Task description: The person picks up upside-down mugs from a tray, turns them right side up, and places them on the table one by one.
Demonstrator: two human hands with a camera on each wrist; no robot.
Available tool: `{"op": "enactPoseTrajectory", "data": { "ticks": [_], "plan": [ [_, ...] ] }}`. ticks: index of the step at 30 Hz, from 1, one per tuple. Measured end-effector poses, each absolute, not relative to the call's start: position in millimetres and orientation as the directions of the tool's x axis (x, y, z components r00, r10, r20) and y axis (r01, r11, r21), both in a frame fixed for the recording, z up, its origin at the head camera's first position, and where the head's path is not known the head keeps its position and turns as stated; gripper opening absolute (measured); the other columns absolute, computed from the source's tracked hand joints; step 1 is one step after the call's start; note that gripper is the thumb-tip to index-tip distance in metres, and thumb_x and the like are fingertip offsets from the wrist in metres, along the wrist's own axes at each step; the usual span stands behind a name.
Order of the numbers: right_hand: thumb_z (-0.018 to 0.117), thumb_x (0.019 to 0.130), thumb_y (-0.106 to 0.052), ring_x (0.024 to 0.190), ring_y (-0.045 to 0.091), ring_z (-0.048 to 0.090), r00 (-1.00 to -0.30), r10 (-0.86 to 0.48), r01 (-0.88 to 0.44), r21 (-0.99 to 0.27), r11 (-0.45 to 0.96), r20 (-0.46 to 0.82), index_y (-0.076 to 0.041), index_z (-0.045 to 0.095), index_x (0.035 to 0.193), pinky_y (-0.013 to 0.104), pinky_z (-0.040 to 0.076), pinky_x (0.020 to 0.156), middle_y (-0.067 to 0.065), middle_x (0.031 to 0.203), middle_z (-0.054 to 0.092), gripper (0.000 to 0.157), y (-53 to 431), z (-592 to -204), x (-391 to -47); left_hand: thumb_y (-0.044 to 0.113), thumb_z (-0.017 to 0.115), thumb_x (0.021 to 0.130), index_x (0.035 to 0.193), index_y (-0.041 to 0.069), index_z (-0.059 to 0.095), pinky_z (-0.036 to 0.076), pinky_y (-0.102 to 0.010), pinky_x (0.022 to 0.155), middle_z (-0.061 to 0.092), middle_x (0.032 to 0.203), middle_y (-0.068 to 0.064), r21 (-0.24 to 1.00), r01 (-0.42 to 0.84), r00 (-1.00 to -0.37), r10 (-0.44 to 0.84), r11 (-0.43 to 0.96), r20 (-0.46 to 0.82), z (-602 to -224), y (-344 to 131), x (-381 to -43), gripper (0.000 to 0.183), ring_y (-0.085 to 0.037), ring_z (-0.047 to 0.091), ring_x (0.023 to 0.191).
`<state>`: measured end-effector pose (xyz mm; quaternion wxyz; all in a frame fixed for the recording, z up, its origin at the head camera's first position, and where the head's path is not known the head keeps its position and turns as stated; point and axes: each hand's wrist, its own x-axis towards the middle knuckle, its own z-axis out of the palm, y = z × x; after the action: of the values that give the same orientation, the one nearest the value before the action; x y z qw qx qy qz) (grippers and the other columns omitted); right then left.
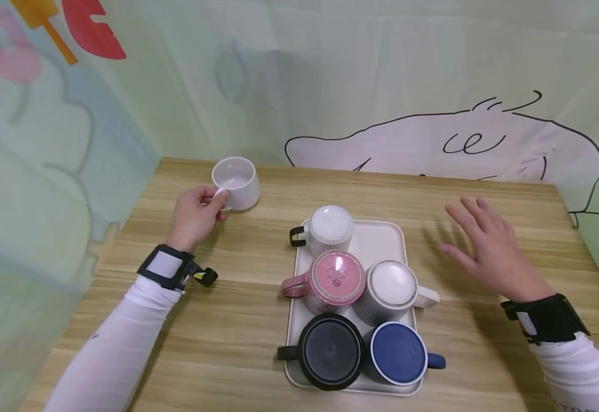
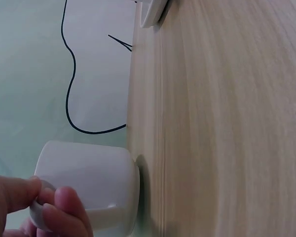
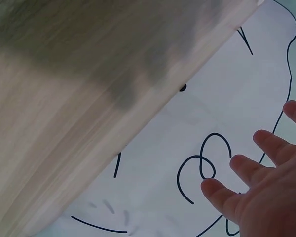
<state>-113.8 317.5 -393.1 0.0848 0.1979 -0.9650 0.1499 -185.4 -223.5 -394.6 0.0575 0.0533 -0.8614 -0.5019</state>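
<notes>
Backdrop (image 1: 361,63): pale green cloth w/ cartoon outlines, at far edge of table & along L side; red, pink & orange shapes in upper L corner.
Table (image 1: 237,343): light wood-grain top.
Tray (image 1: 379,237): off-white, rect., rounded corners, nr. ctr. of table; loaded w/ 5 mugs.
Sleeves (image 1: 109,349): white, 1 per arm.
R hand (image 1: 495,246): fingers extended & spread, above R side of table, well apart from tray.
L hand (image 1: 194,217): thumb & curled fingers pinching handle of white mug (image 1: 243,191).
Black mug (image 1: 330,350): nr. L corner of tray, handle to L.
Blue mug (image 1: 398,353): nr. R corner, just beside black one, pale ring round top, handle to R.
Pink mug (image 1: 337,277): mid-tray, L side, base up, handle to L, past tray edge.
Ribbed mug (image 1: 394,283): white, mid-tray, R side, base up, handle to R.
Black-handled mug (image 1: 332,226): white body, far L corner of tray, base up, handle to L.
White mug, as above: upright, mouth up, far L part of table, apart from tray; contact w/ tabletop: can't tell.
Wrist straps (image 1: 162,266): black, 1 per wrist.
</notes>
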Motion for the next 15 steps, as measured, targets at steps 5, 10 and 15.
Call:
{"op": "enactPoseTrajectory", "data": {
  "ticks": [5, 10, 15],
  "plan": [
    [0.069, 0.092, -0.042, 0.15, 0.039, 0.003, -0.911, -0.353, -0.4, -0.254, 0.88, 0.214, -0.015, 0.031, 0.158, 0.066, 0.005, 0.113, 0.021, 0.161, 0.02, 0.081, 317.9, -395.1, -113.0, 0.037, 0.062, 0.098, 0.107, -0.004, 0.064, 0.049, -0.019, 0.054, 0.064, 0.093, -0.018, 0.872, -0.074, -0.986, -0.167, 0.484, 0.009, -397.8, -223.0, -185.4, 0.041, -0.015, 0.065, 0.063],
    [0.069, 0.092, -0.043, 0.15, 0.038, 0.002, -0.917, -0.346, -0.39, -0.253, 0.886, 0.2, -0.016, 0.03, 0.158, 0.065, 0.005, 0.113, 0.02, 0.161, 0.019, 0.082, 318.0, -395.8, -112.5, 0.038, 0.062, 0.098, 0.106, -0.001, 0.065, 0.047, -0.02, 0.053, 0.065, 0.095, -0.018, 0.868, -0.097, -0.983, -0.181, 0.486, -0.008, -398.9, -222.0, -185.4, 0.04, -0.017, 0.065, 0.065],
    [0.069, 0.091, -0.043, 0.15, 0.038, 0.002, -0.918, -0.343, -0.386, -0.251, 0.888, 0.197, -0.016, 0.03, 0.158, 0.065, 0.005, 0.113, 0.02, 0.162, 0.019, 0.082, 318.1, -396.4, -111.8, 0.038, 0.061, 0.098, 0.107, -0.001, 0.064, 0.048, -0.02, 0.053, 0.064, 0.095, -0.017, 0.864, -0.108, -0.983, -0.183, 0.491, -0.019, -398.8, -221.9, -185.6, 0.041, -0.015, 0.064, 0.065]
  ]
}}
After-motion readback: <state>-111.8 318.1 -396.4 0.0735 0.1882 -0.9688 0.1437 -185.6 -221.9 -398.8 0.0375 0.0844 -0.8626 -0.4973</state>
